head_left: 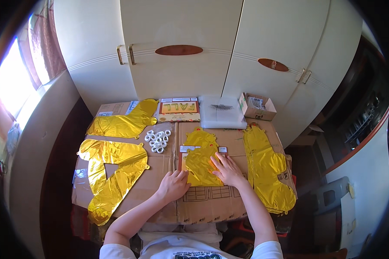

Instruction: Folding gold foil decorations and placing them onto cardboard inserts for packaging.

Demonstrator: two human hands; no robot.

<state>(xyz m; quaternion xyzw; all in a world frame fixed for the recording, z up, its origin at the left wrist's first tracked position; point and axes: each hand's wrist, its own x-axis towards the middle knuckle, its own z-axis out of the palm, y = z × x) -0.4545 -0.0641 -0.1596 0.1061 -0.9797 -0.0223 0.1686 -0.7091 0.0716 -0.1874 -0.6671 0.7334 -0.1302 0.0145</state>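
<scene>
A folded gold foil balloon [202,166] lies in the middle of the cardboard-covered table, on top of a printed card [222,150] that shows at its edges. Fingers curled, my left hand [174,185] grips at the lower left edge of the foil; its fingertips are partly hidden. My right hand [227,169] lies open across the balloon's right side, fingers spread on the foil.
Larger flat gold balloons lie at the far left [127,121], near left [114,166] and right [266,168]. White ribbon rolls [157,140] sit left of centre. Behind stand printed cards [179,116], clear plastic bags [222,118] and a small cardboard box [263,113], before white cabinets [181,26].
</scene>
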